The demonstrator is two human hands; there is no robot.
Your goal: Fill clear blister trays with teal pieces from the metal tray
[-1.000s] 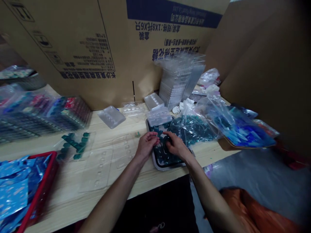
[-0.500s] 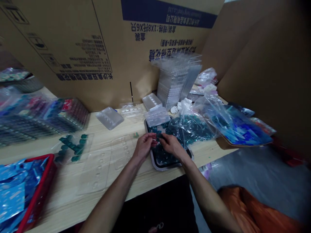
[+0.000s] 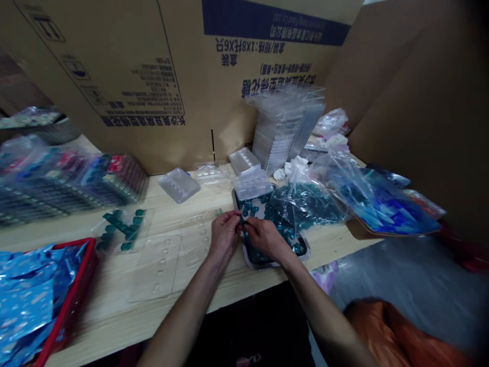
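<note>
Over a dark tray with a pale rim (image 3: 252, 264), both of my hands meet fingertip to fingertip. My left hand (image 3: 226, 232) is closed in a pinch at the tray's left edge. My right hand (image 3: 265, 237) is pinched too, its fingers curled above the tray. Between the fingertips a small dark teal piece (image 3: 243, 221) shows, mostly hidden by them. Loose glossy teal pieces (image 3: 280, 216) lie in the tray. A clear bag of teal pieces (image 3: 311, 204) slumps on its right side, and a clear plastic mould tray (image 3: 252, 184) rests on its far edge.
Left of my hands lie flat clear plastic trays (image 3: 156, 267) and one holding teal pieces (image 3: 124, 227). A red basket of blue packets (image 3: 78, 285) stands front left, filled packs (image 3: 114, 178) behind it. Stacked clear trays (image 3: 277, 137) stand before a large carton (image 3: 202, 92). Blue bags (image 3: 385, 204) lie right.
My hands have come closer together, fingertips now meeting lower and nearer the tray's left side. The view has shifted slightly, so the surroundings sit further right.
</note>
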